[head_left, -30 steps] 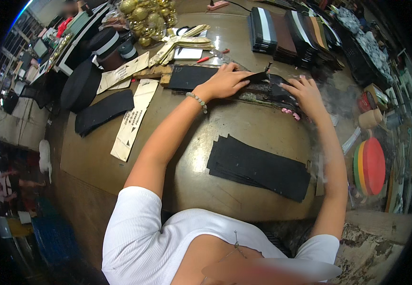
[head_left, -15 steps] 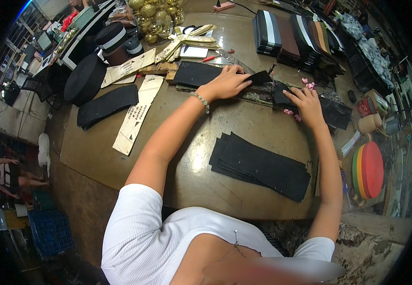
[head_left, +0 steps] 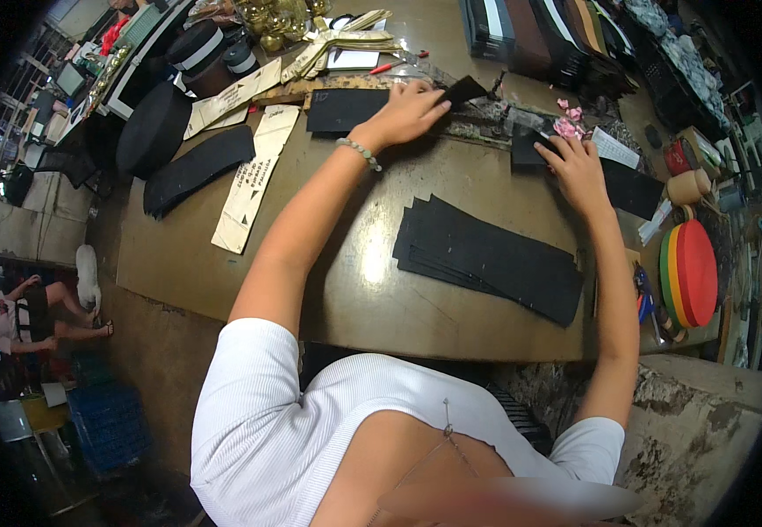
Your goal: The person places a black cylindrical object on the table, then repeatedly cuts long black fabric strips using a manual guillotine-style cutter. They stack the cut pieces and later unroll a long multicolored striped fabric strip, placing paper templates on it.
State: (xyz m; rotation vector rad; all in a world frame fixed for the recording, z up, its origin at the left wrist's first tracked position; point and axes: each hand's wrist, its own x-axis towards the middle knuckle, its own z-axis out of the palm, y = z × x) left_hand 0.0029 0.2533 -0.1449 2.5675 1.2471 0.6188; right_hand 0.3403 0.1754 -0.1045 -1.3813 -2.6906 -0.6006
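My left hand (head_left: 407, 110) reaches across the brown table (head_left: 328, 290) and lies on a flat black sheet (head_left: 341, 110). Its fingertips pinch the end of a black strip (head_left: 466, 90). My right hand (head_left: 576, 165) is further right, its fingers gripping a small black piece (head_left: 524, 147) beside some pink bits (head_left: 567, 127). A fanned stack of long black strips (head_left: 486, 259) lies on the table between my arms, closer to me than both hands.
Black rolls (head_left: 154, 132) and printed paper strips (head_left: 254, 176) lie at the left. Gold ornaments (head_left: 271, 18) and stacked bands (head_left: 530, 31) fill the far edge. Coloured round spools (head_left: 693, 272) stand at the right. A person (head_left: 21, 307) sits on the floor at far left.
The view has shifted so the table sits higher and closer. Both hands stay on the same black pieces at the far side, with the right hand drawn slightly nearer.
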